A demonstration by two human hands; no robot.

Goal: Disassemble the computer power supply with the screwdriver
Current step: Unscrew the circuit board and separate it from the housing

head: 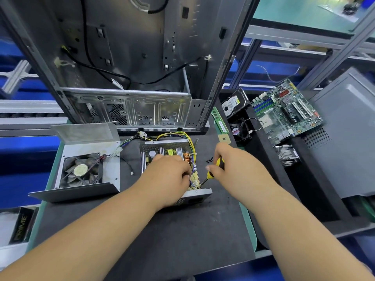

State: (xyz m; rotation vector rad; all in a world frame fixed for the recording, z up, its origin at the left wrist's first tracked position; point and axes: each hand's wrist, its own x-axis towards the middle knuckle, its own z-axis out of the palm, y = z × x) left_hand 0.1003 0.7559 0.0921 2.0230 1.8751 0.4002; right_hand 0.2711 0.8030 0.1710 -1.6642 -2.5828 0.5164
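The right hand grips the yellow-and-black handle of the screwdriver, fingers curled round it. The shaft slants down and to the left, its tip at the near right corner of the circuit board, where a fixing screw probably sits. The tool's long axis therefore runs from the upper right at the handle to the lower left at the tip, tilted rather than upright, likely because the raised metal wall there crowds a vertical approach.

The left hand lies on top of the board with its fingers bent over the components at the right side. It seems to be steadying the unit against the turning force. Whether it pinches any part cannot be told.

The power supply sits open near the middle of the bench, its long axis running from the near edge toward the far edge, cable bundle leaving its far end toward the computer case. Its removed cover with the fan lies just to the left, toward the bench's left edge, fan facing up. A few loose screws rest on the bench beside the right hand, kept within reach. Further right, a tray holds a hard drive, a small fan and a motherboard.
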